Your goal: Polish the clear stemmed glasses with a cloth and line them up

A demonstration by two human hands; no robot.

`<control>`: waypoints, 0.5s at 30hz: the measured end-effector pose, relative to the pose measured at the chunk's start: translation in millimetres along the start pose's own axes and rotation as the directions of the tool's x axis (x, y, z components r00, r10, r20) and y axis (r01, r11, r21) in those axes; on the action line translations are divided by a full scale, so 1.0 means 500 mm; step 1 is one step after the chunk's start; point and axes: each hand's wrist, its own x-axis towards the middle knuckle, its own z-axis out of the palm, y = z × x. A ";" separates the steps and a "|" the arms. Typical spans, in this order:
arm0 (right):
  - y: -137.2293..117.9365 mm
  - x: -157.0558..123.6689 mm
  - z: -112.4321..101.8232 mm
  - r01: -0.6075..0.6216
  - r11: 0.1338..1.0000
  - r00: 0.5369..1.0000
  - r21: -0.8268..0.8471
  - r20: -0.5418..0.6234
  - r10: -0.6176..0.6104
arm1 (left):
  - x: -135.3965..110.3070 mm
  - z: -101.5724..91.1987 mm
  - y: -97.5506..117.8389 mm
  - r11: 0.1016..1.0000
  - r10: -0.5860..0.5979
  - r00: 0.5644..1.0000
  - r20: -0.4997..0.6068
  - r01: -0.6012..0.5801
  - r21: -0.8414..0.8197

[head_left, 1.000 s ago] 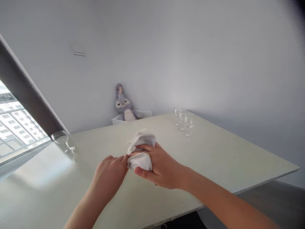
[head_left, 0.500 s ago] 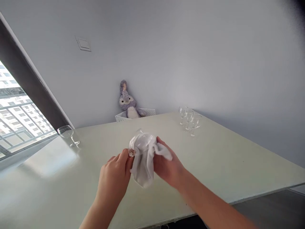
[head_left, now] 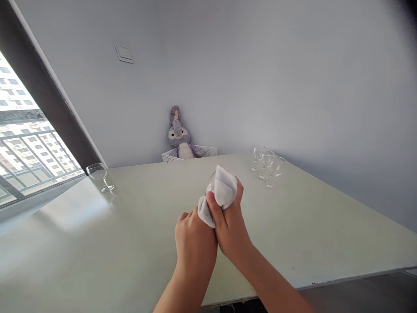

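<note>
A clear stemmed glass (head_left: 211,184) is held above the middle of the table, mostly hidden behind a white cloth (head_left: 225,188) and my fingers. My left hand (head_left: 195,234) is closed at the lower end of the glass, where its stem and foot are out of sight. Wrapped around the cloth and the glass bowl, my right hand (head_left: 232,224) has its thumb pressed on the near side. A fold of cloth hangs between the two hands, which touch each other.
Three stemmed glasses (head_left: 269,174) stand upright close together at the back right of the pale table (head_left: 137,243). Another stemmed glass (head_left: 103,177) stands at the left by the window. Behind the table, a purple plush toy (head_left: 182,139) sits in a white basket (head_left: 208,151).
Both hands have moved right in view with the glass and the cloth. The right hand has turned and now wraps over the bowl, and the cloth is bunched up instead of hanging down.
</note>
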 end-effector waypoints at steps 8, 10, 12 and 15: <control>-0.017 0.077 -0.044 0.034 0.929 0.999 -0.369 0.040 -0.021 | 0.012 0.025 -0.032 0.964 0.132 0.990 0.046 -0.139 0.228; -0.005 0.101 -0.057 -0.032 0.950 0.995 -0.311 0.080 0.060 | 0.014 0.029 -0.037 0.947 0.155 0.985 0.081 -0.171 0.272; 0.014 0.125 -0.069 -0.148 0.975 0.980 -0.166 0.105 0.166 | 0.013 0.034 -0.041 0.933 0.184 0.977 0.110 -0.209 0.292; 0.046 0.151 -0.082 -0.290 0.955 0.953 0.061 0.116 0.281 | 0.009 0.040 -0.047 0.926 0.216 0.971 0.105 -0.238 0.294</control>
